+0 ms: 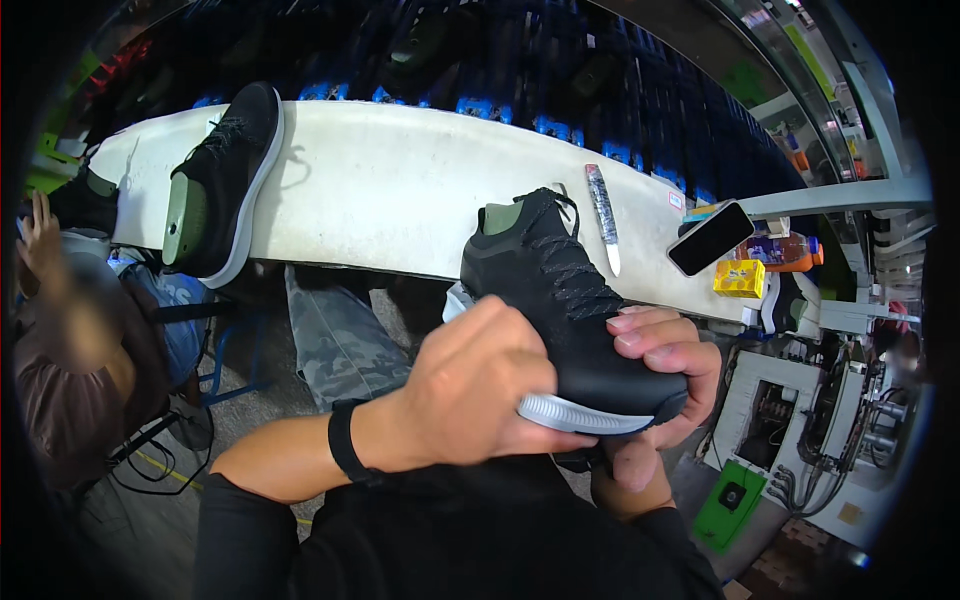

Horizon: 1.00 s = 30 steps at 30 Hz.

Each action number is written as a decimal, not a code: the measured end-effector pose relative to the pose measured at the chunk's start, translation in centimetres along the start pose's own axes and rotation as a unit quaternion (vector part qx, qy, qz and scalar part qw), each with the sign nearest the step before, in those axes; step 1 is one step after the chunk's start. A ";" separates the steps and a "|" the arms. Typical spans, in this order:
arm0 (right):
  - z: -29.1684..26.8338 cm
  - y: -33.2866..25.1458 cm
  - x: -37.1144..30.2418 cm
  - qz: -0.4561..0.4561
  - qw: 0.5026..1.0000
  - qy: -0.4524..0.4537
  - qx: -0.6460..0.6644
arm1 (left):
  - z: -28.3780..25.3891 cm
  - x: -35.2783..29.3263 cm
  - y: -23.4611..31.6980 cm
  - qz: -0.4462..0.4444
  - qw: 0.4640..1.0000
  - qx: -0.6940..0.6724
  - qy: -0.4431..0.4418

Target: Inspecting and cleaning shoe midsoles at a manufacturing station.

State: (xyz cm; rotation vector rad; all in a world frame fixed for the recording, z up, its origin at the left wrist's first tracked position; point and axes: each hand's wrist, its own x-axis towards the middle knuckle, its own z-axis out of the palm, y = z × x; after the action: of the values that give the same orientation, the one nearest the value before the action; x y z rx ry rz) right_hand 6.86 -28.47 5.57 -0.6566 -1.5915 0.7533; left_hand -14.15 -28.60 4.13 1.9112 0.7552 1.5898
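Note:
A black lace-up shoe (560,290) with a pale ribbed sole (580,415) is held up in front of me, its toe toward the lower right. Inside its collar sits a green last (502,217). My left hand (485,375), with a black band at its wrist, is closed, its fingers gripping near the sole's edge along the side. My right hand (685,370) wraps round the toe, fingertips on the upper and thumb underneath. Whether a small item is pinched in my left fingers is hidden.
Another black shoe (230,190) stands on the white bench (370,180), left. A knife-like tool (603,215), a phone (710,238), a yellow box (740,278) and an orange drink bottle (790,250) lie right. A seated person (95,350) works at far left; machinery (780,430) stands right.

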 end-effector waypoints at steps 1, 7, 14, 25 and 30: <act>-0.1 0.1 -0.1 0.002 1.000 -0.003 -0.001 | -0.1 -0.5 -1.0 -0.003 1.000 0.007 0.009; -0.4 0.1 0.2 -0.020 0.999 -0.024 -0.038 | -0.4 -0.2 -3.5 -0.060 0.997 -0.019 -0.034; -0.8 0.7 1.6 -0.009 0.999 -0.030 -0.009 | -1.4 -0.5 -6.1 -0.053 0.986 -0.040 -0.150; -1.3 9.0 -0.5 0.222 0.823 0.223 0.472 | -15.6 0.5 -5.1 0.171 0.927 0.308 -0.126; 4.0 14.7 0.5 0.381 0.879 0.174 0.226 | -15.5 9.0 0.0 0.172 0.931 0.281 -0.155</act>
State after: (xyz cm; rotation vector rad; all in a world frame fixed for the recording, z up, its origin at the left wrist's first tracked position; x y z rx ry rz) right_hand 2.86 -19.27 -5.93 -1.0108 -0.7439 1.4384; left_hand -28.13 -21.40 12.78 2.7616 0.8300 1.2824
